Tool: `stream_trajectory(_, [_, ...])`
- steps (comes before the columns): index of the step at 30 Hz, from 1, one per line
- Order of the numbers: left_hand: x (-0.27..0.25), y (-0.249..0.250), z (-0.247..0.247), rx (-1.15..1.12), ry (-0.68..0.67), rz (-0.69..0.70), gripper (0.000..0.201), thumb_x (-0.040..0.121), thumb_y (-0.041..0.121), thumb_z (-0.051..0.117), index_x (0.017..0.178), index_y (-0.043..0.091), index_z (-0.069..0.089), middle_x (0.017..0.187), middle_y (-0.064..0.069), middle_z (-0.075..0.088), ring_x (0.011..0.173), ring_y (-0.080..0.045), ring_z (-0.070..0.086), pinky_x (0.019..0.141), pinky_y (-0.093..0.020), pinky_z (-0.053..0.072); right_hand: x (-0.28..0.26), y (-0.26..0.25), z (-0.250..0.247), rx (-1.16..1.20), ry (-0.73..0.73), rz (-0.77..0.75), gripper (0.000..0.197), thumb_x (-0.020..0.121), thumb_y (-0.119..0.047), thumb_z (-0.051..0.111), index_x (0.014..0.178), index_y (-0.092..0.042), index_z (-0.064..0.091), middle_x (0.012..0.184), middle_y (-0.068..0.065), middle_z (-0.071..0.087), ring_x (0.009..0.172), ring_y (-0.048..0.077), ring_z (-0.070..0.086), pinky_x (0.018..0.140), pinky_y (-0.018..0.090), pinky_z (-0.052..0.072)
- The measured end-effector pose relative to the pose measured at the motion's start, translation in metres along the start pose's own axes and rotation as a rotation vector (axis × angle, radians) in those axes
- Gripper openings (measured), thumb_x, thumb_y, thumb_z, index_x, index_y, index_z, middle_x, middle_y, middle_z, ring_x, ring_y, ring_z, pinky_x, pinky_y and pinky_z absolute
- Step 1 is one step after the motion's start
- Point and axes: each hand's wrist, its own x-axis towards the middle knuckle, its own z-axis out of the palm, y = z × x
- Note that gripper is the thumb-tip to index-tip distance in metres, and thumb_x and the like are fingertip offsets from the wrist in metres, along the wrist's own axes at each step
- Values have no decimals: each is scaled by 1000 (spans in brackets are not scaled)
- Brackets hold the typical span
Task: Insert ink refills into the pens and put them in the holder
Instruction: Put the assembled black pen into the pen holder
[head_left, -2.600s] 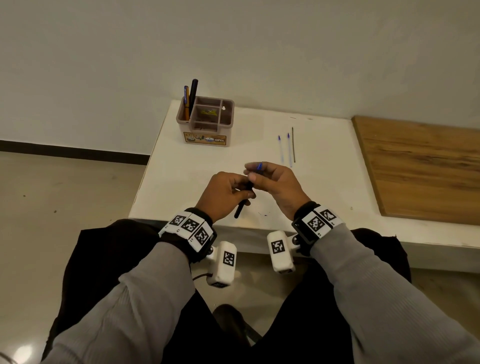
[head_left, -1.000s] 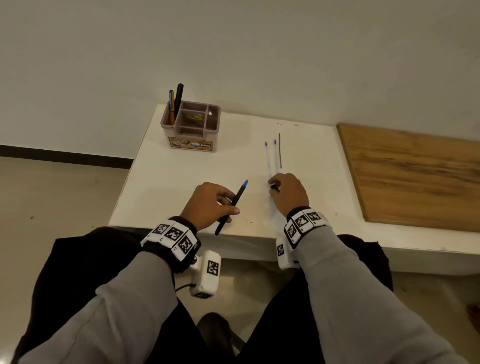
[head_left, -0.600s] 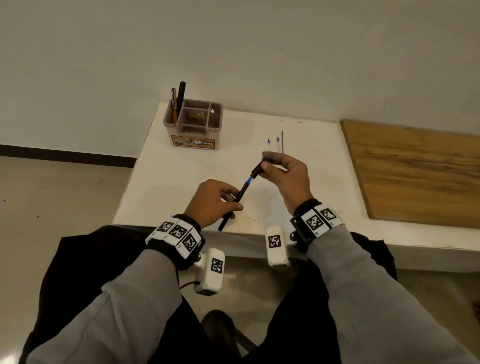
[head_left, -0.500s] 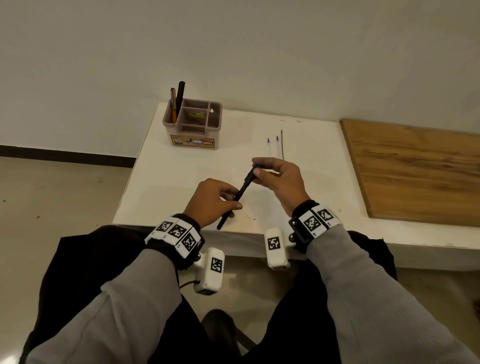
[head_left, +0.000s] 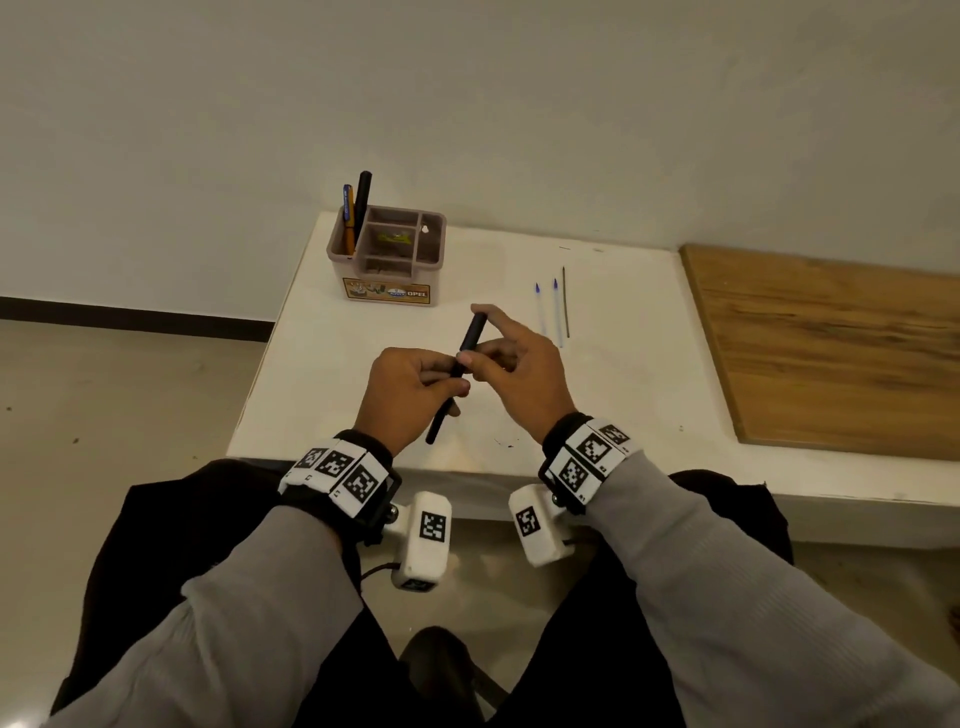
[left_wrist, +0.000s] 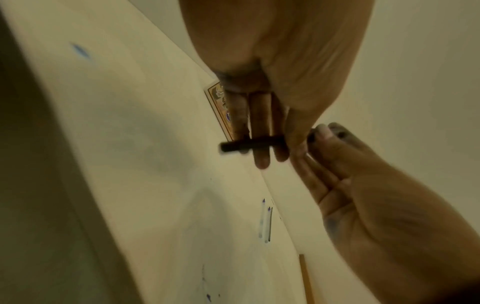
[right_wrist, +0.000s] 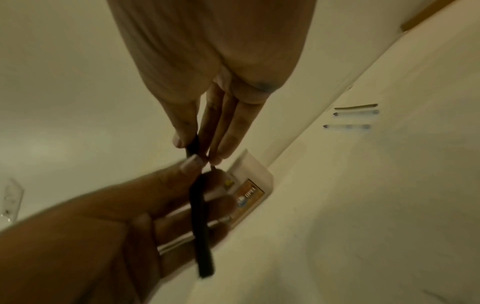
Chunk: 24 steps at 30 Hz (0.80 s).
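A black pen (head_left: 470, 338) slants over the front of the white table (head_left: 332, 358). My left hand (head_left: 448, 378) grips its lower half, and the tail sticks out below the fist. My right hand (head_left: 487, 352) pinches the upper, capped end between thumb and fingers. In the right wrist view the pen (right_wrist: 201, 222) crosses the left palm, with my right fingertips (right_wrist: 185, 139) on its top. The left wrist view shows the pen (left_wrist: 241, 145) behind my left fingers (left_wrist: 261, 131). No blue tip shows. The brown compartment holder (head_left: 387, 283) stands at the far left with three pens (head_left: 356, 208) upright in it.
Two clear blue-tipped refills (head_left: 557, 312) and a thin dark refill (head_left: 565, 301) lie side by side just beyond my right hand. A wooden board (head_left: 831, 348) covers the table's right part. The table's front edge runs near my wrists, and a wall stands behind.
My right hand fetched a cap from the table, brought it to the pen's blue tip and slid it on. The blue tip is now covered and the hands are closer together.
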Motion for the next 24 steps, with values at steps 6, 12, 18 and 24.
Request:
stream_trajectory(6, [18,-18,-5,117,211,-95,25,84,24,71,106,15,62,82,-6,73,72,-22,72,75,-36,56,77,-45,14,170,224,-165,47,81,0,71,121,-17,52,88,16,72,77,25,73,75,42,62])
stream_trajectory(12, [24,-31,2,282,-8,-233,15,83,15,65,70,22,60,75,-1,73,65,-21,71,75,-41,59,173,-76,61,54,168,-299,47,82,1,68,119,-10,41,83,14,69,68,20,72,69,39,61])
stream_trajectory(18, [35,-45,7,323,-63,-247,4,82,23,66,79,22,66,81,0,73,74,-22,70,81,-41,58,216,-55,101,-366,-46,-260,47,80,-5,69,119,-10,42,71,3,65,61,19,65,67,38,59])
stream_trajectory(24, [38,-45,8,360,-104,-246,8,82,27,64,75,23,65,84,-1,73,78,-24,70,81,-42,57,215,-31,99,-500,-142,-168,39,84,-14,69,119,-12,53,94,4,65,81,21,62,76,32,52])
